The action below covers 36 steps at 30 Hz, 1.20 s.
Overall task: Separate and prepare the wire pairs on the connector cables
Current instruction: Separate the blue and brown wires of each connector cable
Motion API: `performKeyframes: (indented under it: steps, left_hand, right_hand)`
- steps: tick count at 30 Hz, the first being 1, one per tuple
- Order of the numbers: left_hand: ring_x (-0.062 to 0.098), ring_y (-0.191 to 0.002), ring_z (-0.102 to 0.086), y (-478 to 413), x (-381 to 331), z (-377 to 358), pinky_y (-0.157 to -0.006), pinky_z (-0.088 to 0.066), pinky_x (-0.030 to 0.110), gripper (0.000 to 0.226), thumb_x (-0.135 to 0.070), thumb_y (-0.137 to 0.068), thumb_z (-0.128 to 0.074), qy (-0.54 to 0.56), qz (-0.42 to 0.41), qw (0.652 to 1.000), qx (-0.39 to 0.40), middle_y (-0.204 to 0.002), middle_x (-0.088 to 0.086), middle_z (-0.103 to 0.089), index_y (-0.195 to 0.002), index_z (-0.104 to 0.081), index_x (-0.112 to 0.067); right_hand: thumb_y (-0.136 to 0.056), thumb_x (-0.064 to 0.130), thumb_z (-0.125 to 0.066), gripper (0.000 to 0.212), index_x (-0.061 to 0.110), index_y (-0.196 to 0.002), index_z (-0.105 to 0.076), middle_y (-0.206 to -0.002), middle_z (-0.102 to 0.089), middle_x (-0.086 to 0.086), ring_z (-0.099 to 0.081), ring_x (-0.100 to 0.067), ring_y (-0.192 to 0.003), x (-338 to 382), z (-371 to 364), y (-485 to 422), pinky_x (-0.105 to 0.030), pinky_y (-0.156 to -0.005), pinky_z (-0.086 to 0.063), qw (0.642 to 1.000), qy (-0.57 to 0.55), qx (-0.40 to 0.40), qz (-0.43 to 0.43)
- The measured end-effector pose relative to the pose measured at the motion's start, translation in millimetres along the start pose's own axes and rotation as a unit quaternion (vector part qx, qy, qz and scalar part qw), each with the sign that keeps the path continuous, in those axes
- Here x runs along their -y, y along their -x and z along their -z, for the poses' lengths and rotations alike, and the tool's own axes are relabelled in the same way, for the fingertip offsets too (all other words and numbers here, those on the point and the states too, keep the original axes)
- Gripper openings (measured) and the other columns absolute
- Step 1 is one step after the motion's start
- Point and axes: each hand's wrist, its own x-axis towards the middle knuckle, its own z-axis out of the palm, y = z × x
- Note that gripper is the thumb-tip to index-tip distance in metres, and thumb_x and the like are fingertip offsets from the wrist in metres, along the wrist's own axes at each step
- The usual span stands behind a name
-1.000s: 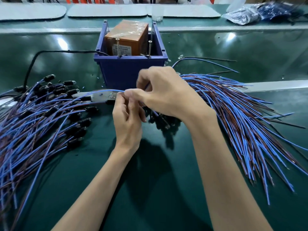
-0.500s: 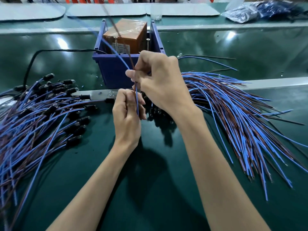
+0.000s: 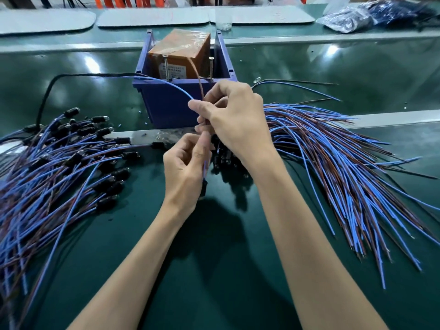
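Between both hands I hold one connector cable. My left hand [image 3: 184, 166] pinches it near its black connector [image 3: 203, 186], which hangs below the fingers. Just above, my right hand [image 3: 234, 117] pinches the two wires where they part. The blue wire [image 3: 166, 83] bends off to the left toward the blue bin's front rim. The brown wire [image 3: 196, 73] rises toward the two screws on the bin. A pile of blue and brown cables with black connectors [image 3: 54, 170] lies on the left. A second fanned-out pile [image 3: 345, 167] lies on the right.
A blue plastic bin [image 3: 166, 103] holding an orange-wrapped box [image 3: 181, 53] stands right behind my hands, with two upright screws [image 3: 210, 67] at its front. A black cord [image 3: 45, 101] curves at the left. A metal rail [image 3: 392, 117] crosses the green belt. Bagged goods [image 3: 362, 15] lie far right.
The two wires, held together and pointing up half a second ago, are now spread apart, blue to the left and brown upward. My right hand has moved slightly down toward my left.
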Motion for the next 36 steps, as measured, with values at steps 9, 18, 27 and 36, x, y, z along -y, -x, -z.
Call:
performKeyframes:
  steps: [9, 18, 27, 36]
  left_hand:
    - [0.009, -0.045, -0.030, -0.2, 0.4, 0.6, -0.042, -0.026, 0.019, 0.030, -0.016, -0.098, -0.038, 0.024, -0.023, 0.998, -0.053, -0.055, -0.009, -0.040, -0.067, -0.037, -0.014]
    - [0.012, -0.047, -0.037, -5.8, 0.4, 0.6, -0.045, -0.035, 0.020, 0.022, -0.009, -0.101, -0.027, 0.042, -0.074, 0.978, -0.190, -0.062, -0.005, -0.046, -0.082, -0.038, -0.016]
    - [0.004, -0.045, -0.038, -8.5, 4.3, 2.6, -0.044, -0.037, 0.018, 0.024, -0.005, -0.098, -0.023, -0.005, -0.029, 0.973, -0.227, -0.061, -0.004, -0.039, -0.112, -0.039, -0.018]
    - [0.008, -0.039, -0.030, -11.7, 9.1, 4.4, -0.038, -0.034, 0.022, 0.029, -0.015, -0.104, -0.027, -0.080, 0.062, 0.980, -0.171, -0.051, -0.004, -0.036, -0.120, -0.051, -0.018]
  right_hand:
    - [-0.078, 0.014, -0.079, 0.014, 0.015, -0.073, -0.066, -0.066, -0.067, -0.003, -0.069, -0.024, -0.067, 3.4, -1.4, 1.4, -0.036, -0.068, -0.061, 0.992, -0.093, 0.078, -0.022]
    - [-0.084, -0.005, -0.066, 0.047, 0.011, -0.125, -0.051, -0.079, -0.061, 0.003, -0.067, -0.015, -0.065, 13.8, 1.7, 4.5, -0.022, -0.062, -0.052, 0.984, -0.149, 0.058, 0.074]
    - [-0.102, 0.015, -0.042, 0.020, 0.012, -0.097, -0.061, -0.062, -0.049, 0.007, -0.056, -0.002, -0.046, 11.4, 10.7, -5.0, -0.025, -0.052, -0.044, 0.972, -0.176, -0.158, 0.010]
    - [-0.091, 0.004, -0.037, 0.035, 0.012, -0.119, -0.057, -0.077, -0.060, 0.000, -0.055, 0.001, -0.036, -2.7, 25.1, -11.7, -0.028, -0.061, -0.055, 0.992, 0.006, -0.105, -0.065]
